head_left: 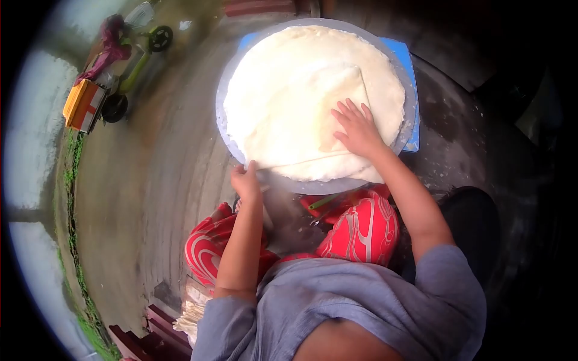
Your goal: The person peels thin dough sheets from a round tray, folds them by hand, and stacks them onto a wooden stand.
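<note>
A wide, pale sheet of dough [277, 90] covers most of a round grey tray [222, 123]. Part of the dough lies folded over in a layer near the right and front. My right hand [359, 131] rests flat on this folded layer, its fingers spread. At the front left rim, my left hand [245, 180] is closed, thumb and fingers pinching the dough's edge. Its fingertips are partly hidden, and the tray rim is right beside them.
Under the tray sits a blue flat-topped support [397, 49]. My knees in red patterned trousers [361, 231] are just in front of it. A green-handled tool [323, 201] lies between them. To the far left stands a green scooter [133, 72] beside an orange and white box [84, 105].
</note>
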Action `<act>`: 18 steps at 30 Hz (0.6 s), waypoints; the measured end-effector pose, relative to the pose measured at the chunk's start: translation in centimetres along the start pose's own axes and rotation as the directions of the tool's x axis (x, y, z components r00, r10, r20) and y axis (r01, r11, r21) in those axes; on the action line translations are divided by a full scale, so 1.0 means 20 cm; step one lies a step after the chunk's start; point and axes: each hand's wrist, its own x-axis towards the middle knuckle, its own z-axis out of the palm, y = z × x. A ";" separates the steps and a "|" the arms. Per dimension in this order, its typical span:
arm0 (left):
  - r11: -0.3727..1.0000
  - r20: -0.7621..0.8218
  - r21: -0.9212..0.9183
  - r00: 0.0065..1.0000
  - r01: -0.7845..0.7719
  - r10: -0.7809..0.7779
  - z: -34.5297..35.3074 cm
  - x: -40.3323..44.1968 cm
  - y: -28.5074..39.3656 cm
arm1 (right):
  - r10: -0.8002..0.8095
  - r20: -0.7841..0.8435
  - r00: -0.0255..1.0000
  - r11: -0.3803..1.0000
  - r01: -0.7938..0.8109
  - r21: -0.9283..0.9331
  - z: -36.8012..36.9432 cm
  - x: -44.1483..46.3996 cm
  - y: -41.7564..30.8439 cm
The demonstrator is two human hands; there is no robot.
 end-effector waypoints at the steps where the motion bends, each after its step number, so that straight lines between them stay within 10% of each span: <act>1: 0.989 0.105 -0.105 0.990 0.105 -0.094 -0.02 0.03 -0.02 | 0.001 0.013 1.000 0.999 -0.001 0.047 -0.02 0.00 -0.04; 9: 0.820 0.244 -0.336 0.884 0.463 -0.399 -0.09 -0.05 0.33 | 0.012 -0.109 0.994 0.905 0.035 0.423 -0.06 -0.09 -0.02; 11: 0.732 0.296 -0.603 0.941 0.318 -0.165 -0.02 -0.15 0.50 | 0.267 0.129 0.955 0.523 -0.256 0.813 -0.06 -0.09 0.01; 13: 0.761 0.351 -0.618 0.935 0.197 0.042 0.09 -0.28 0.69 | 0.257 0.107 0.960 0.407 -0.209 0.889 -0.08 -0.09 0.04; 15: 0.803 0.477 -0.580 0.857 0.141 0.194 0.25 -0.38 0.76 | 0.380 0.381 0.843 -0.029 -0.401 0.916 -0.18 -0.06 0.04; 18: 0.874 0.658 -0.478 0.621 -0.091 0.425 0.48 -0.54 0.72 | 0.356 0.442 0.823 -0.251 -0.372 0.894 -0.23 -0.07 0.07</act>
